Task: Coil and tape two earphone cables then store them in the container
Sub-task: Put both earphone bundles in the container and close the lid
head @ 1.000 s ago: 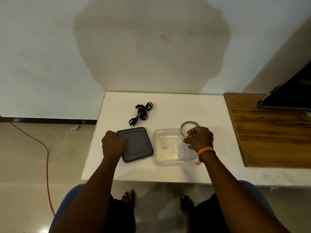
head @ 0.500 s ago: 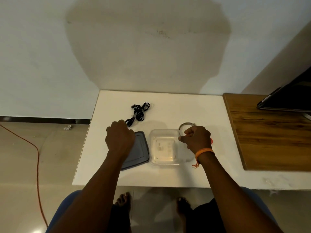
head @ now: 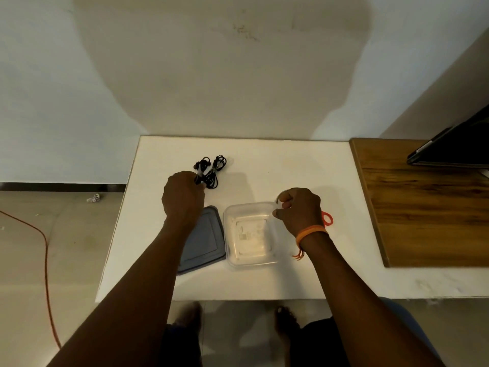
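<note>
The white bench [head: 264, 160] carries everything, and a wooden board [head: 423, 207] lies at its right edge. Near the front sits the clear plastic container [head: 248, 234], open, with its grey lid [head: 203, 239] lying flat just to its left, partly under the left forearm. The left hand [head: 182, 197] reaches to the back of the bench, where the black earphone cables [head: 211, 172] lie in a loose tangle; its fingers curl at the near end of the bundle, apparently pinching a strand, though the contact is mostly hidden. The right hand [head: 299, 211] rests at the container's far right corner, fingers curled onto its rim. Behind it a ring of tape [head: 280, 198] is partly visible, and the red handle of a pair of scissors [head: 327, 219] pokes out beside the wrist. The cables look thin, light and limp, prone to snagging, so they are probably best lifted by the gathered middle rather than a single end.
</note>
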`<state>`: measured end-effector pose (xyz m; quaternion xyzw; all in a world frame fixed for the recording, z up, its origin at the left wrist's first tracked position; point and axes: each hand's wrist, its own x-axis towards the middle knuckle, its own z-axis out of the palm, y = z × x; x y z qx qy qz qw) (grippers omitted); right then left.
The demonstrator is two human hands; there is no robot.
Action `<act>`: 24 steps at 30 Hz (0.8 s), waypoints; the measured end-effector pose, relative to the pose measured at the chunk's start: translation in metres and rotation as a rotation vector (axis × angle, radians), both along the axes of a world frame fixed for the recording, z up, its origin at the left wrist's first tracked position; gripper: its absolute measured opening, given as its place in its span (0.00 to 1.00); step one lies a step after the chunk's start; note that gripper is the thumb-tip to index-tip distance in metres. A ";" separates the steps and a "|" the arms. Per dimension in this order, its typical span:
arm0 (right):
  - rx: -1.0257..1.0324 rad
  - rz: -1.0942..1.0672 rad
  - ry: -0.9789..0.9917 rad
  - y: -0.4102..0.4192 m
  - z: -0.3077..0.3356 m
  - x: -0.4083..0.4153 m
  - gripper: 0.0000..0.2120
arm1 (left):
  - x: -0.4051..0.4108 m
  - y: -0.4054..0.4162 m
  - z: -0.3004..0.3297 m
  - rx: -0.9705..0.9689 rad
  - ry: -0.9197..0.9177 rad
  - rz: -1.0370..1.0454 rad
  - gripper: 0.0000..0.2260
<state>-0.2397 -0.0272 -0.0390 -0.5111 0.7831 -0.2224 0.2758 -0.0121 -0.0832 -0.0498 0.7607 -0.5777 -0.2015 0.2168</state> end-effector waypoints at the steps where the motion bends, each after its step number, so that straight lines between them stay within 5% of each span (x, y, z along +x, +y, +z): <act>1: -0.025 -0.012 -0.010 0.001 0.003 0.001 0.09 | -0.001 0.001 0.007 -0.028 0.071 0.020 0.09; 4: -0.124 -0.057 -0.107 0.003 0.014 0.008 0.08 | -0.008 0.013 0.030 -0.077 0.422 0.098 0.10; 8: -0.006 -0.224 -0.796 0.009 0.043 0.026 0.13 | -0.037 0.057 0.057 0.013 0.756 0.143 0.06; 10: 0.110 -0.187 -0.939 0.017 0.046 0.035 0.16 | -0.050 0.079 0.059 0.053 0.805 0.062 0.05; 19: 0.176 -0.095 -0.847 0.041 0.037 0.039 0.10 | -0.043 0.103 0.038 0.116 0.436 -0.334 0.04; 24: 0.141 -0.044 -0.641 0.043 0.023 0.042 0.14 | -0.032 0.096 0.032 0.344 0.183 -0.486 0.17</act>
